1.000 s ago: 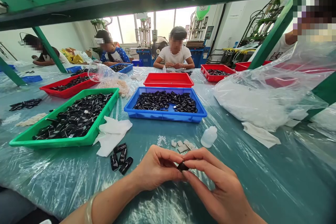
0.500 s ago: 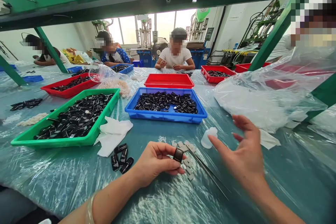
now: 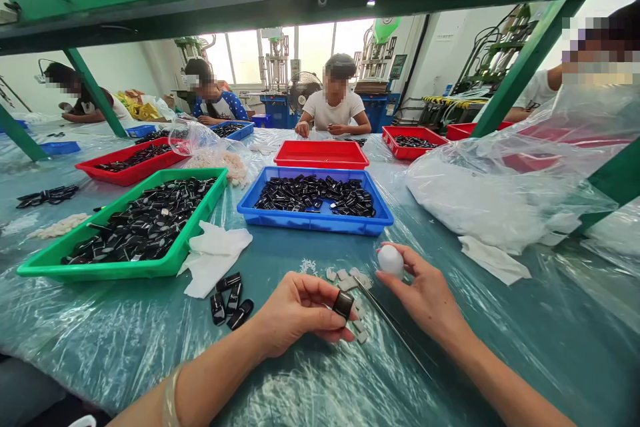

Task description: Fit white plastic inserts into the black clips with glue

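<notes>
My left hand [image 3: 300, 313] is closed, pinching a small glossy black plastic part [image 3: 343, 305] between thumb and fingers. A small white plastic bottle [image 3: 391, 261] is gripped in my right hand [image 3: 425, 290], its thumb and fingers on either side. Metal tweezers [image 3: 395, 327] lie on the table between my hands. By their tip are several small pale square pads [image 3: 345, 275], partly hidden behind my left fingers. A few loose black parts [image 3: 233, 299] rest left of my left hand.
Ahead stands a blue tray [image 3: 315, 221] of black parts, with a red tray [image 3: 321, 155] behind it. A green tray [image 3: 125, 271] of black parts is at left, beside a crumpled white cloth [image 3: 217, 257]. Clear plastic bags [image 3: 490, 193] lie at right. A co-worker [image 3: 337, 107] sits opposite.
My right hand has moved left and closed around the white bottle, which stood on the table before. My left hand still holds the black part, nearly unmoved.
</notes>
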A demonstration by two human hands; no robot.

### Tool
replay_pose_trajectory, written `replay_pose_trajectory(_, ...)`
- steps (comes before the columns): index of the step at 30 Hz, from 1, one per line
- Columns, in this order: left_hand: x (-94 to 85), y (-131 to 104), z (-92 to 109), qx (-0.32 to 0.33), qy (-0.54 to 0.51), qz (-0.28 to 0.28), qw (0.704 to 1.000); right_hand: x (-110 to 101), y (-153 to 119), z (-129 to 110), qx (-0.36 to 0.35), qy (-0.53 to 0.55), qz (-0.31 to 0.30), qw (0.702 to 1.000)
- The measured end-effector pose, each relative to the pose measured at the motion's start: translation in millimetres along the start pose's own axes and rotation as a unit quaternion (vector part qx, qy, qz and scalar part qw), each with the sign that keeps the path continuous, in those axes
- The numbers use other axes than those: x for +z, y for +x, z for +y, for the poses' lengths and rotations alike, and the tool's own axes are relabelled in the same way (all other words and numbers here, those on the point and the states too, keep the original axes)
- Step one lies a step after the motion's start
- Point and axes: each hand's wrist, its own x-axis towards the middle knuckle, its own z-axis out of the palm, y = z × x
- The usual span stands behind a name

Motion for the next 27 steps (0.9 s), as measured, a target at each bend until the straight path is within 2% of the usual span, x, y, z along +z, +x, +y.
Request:
replay_pose_trajectory(2, -0.8, 0, -1, -0.01, -0.01, -0.014, 1.0, -6, 0, -13, -0.03, -0.018, -0.005, 0.999)
replay_pose_trajectory(4, -1.3, 0, -3, -0.022, -0.017, -0.025, 0.999, -11, -2, -26, -0.141, -0.086, 0.006, 0.986)
replay_pose_trajectory(6, -1.2, 0, -3, -0.032, -0.016, -0.034, 0.999, -15, -3, -36, -0.22, -0.137, 0.017, 0.966)
replay_pose_trajectory(9, 0.1, 0, -3, -0.042, -0.012, -0.041, 0.998, -17, -5, -46, -0.275, -0.181, 0.027, 0.944)
replay_pose_trajectory(18, 2.8, -1, 1, -0.047, 0.008, -0.059, 0.997, -18, -10, -51, -0.304, -0.219, 0.027, 0.927)
replay_pose_trajectory(27, 2.0, -1, 0, -0.058, 0.01, -0.073, 0.996, -13, -13, -55, -0.305, -0.219, 0.061, 0.925)
